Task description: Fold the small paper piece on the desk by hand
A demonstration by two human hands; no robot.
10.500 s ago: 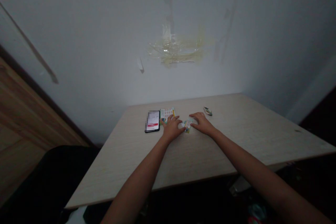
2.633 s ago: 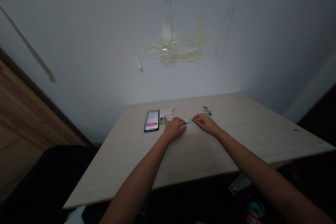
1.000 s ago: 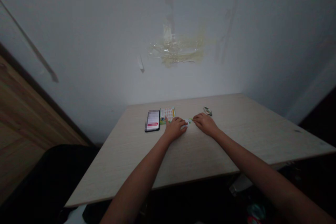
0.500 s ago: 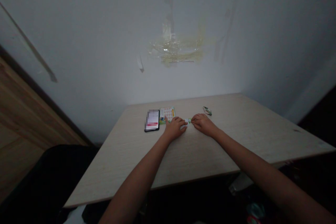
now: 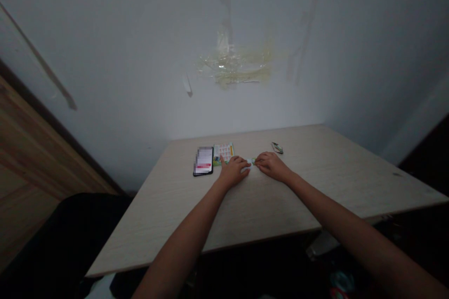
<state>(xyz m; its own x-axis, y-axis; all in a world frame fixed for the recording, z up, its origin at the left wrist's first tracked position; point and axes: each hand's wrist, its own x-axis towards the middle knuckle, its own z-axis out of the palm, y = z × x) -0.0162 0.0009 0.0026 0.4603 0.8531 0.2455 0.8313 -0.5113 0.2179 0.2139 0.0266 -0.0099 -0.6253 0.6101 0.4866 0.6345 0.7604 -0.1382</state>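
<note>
A small white-and-green piece of paper (image 5: 253, 161) lies on the table between my two hands. My left hand (image 5: 234, 171) rests on the tabletop with its fingers apart, fingertips at the paper's left end. At the other end my right hand (image 5: 271, 165) has its fingertips pinched together on the paper's edge; part of the piece is hidden under the fingers. Just behind my left hand is a colourful printed sheet (image 5: 223, 150) with a grid of small pictures or text, partly covered by that hand.
A phone (image 5: 203, 161) with a lit screen lies left of the printed sheet. Behind my right hand is a small crumpled wrapper-like piece (image 5: 277, 148). The pale wooden table (image 5: 266, 210) meets a wall (image 5: 140, 56) bearing old tape (image 5: 242, 67).
My right hand's fingertips have shifted very slightly at the paper. Otherwise the hands and things are in the same places.
</note>
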